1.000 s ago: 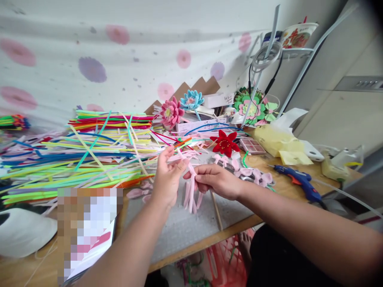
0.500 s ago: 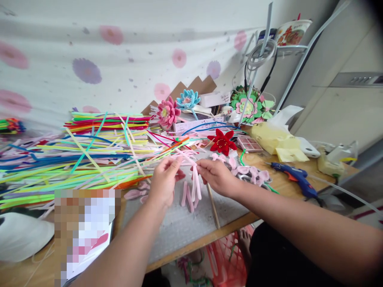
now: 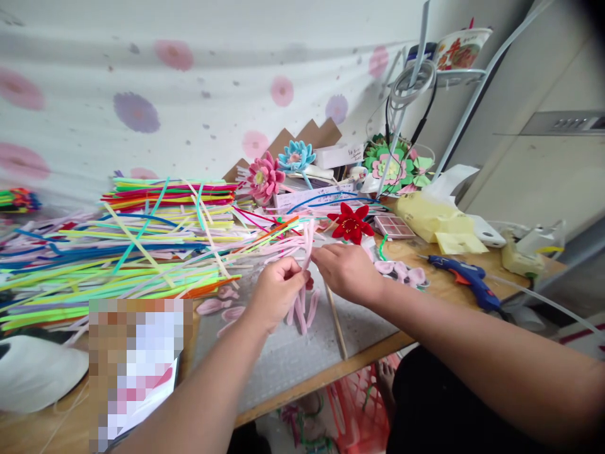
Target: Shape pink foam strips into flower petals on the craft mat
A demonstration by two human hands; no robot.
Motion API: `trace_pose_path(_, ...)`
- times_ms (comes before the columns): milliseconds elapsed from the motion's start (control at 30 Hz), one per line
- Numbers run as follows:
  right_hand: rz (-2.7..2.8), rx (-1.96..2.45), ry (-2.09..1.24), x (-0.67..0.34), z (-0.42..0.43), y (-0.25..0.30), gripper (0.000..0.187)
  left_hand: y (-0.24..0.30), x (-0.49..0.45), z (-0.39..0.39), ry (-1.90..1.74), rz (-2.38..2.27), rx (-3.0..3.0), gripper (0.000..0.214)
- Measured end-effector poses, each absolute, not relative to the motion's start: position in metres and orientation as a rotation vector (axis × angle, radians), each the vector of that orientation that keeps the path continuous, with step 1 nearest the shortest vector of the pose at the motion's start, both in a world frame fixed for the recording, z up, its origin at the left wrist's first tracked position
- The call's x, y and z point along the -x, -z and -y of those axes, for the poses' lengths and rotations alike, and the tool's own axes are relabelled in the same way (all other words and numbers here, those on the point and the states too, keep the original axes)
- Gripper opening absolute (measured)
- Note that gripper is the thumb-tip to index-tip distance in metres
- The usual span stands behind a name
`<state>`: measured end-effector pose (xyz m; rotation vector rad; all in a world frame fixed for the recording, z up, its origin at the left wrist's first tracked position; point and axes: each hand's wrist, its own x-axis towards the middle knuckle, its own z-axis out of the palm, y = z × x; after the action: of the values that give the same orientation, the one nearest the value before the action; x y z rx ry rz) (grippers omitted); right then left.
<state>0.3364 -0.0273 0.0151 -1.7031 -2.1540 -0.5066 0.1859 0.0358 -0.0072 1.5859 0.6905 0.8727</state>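
Note:
My left hand (image 3: 282, 287) pinches a pale pink pipe cleaner (image 3: 308, 243) that stands up from its fingers above the grey cutting mat (image 3: 278, 372). At the same strand, my right hand (image 3: 347, 271) has its fingers closed, back of the hand upward; its thumb is hidden. Short pink pipe cleaner pieces (image 3: 299, 315) lie on the mat just below the hands. Looped pink petals (image 3: 212, 306) are left of my left hand, and further pink petals (image 3: 401, 271) lie beyond my right wrist. A thin wooden stick (image 3: 336, 325) is under my right hand.
Bundles of coloured pipe cleaners (image 3: 132, 246) fill the table's left. A red flower (image 3: 351, 223) sits behind my hands. To the right are a blue glue gun (image 3: 466, 280) and a yellow tissue pack (image 3: 425, 217). A phone (image 3: 146, 372) and a white cap (image 3: 40, 372) lie front left.
My left hand has moved right, closer to my right hand. The pink strand, which slanted between the hands with ends hanging down, now points upward. My right hand has turned palm down.

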Motion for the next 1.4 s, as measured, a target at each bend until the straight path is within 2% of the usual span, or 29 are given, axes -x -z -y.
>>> trace_pose_path(267,2.085,1.782,0.257,-0.327,0.028,-0.014,0.024,0.004,-0.187,-0.035,-0.781,-0.547,-1.236,0.022)
trace_pose_path(400,2.113,1.745,0.311,-0.329,0.029,-0.016,0.022,0.003,-0.185,-0.037,-0.749,-0.532,-1.188,0.020)
trace_pose_path(667,2.217,1.746,0.460,-0.324,0.032,-0.012,0.017,0.008,-0.188,-0.039,-0.950,-0.542,-1.297,0.014)
trace_pose_path(1000,2.192,1.862,0.431,-0.299,0.031,-0.011,0.021,0.015,-0.193,-0.037,-1.258,-0.614,-1.233,0.014)
trace_pose_path(1100,2.234,1.788,0.396,-0.293,0.032,-0.009,0.019,0.011,-0.192,-0.032,-1.203,-0.576,-1.191,0.015)
trace_pose_path(1233,2.142,1.669,0.147,-0.299,0.029,-0.011,0.022,0.005,-0.189,-0.032,-1.055,-0.527,-1.137,0.015)
trace_pose_path(1333,1.831,1.551,-0.226,-0.312,0.022,-0.017,0.031,0.004,-0.188,-0.035,-1.063,-0.512,-1.137,0.014)
trace_pose_path(1400,1.548,1.414,-0.532,-0.320,0.018,-0.019,0.028,0.005,-0.187,-0.036,-1.004,-0.500,-1.168,0.014)
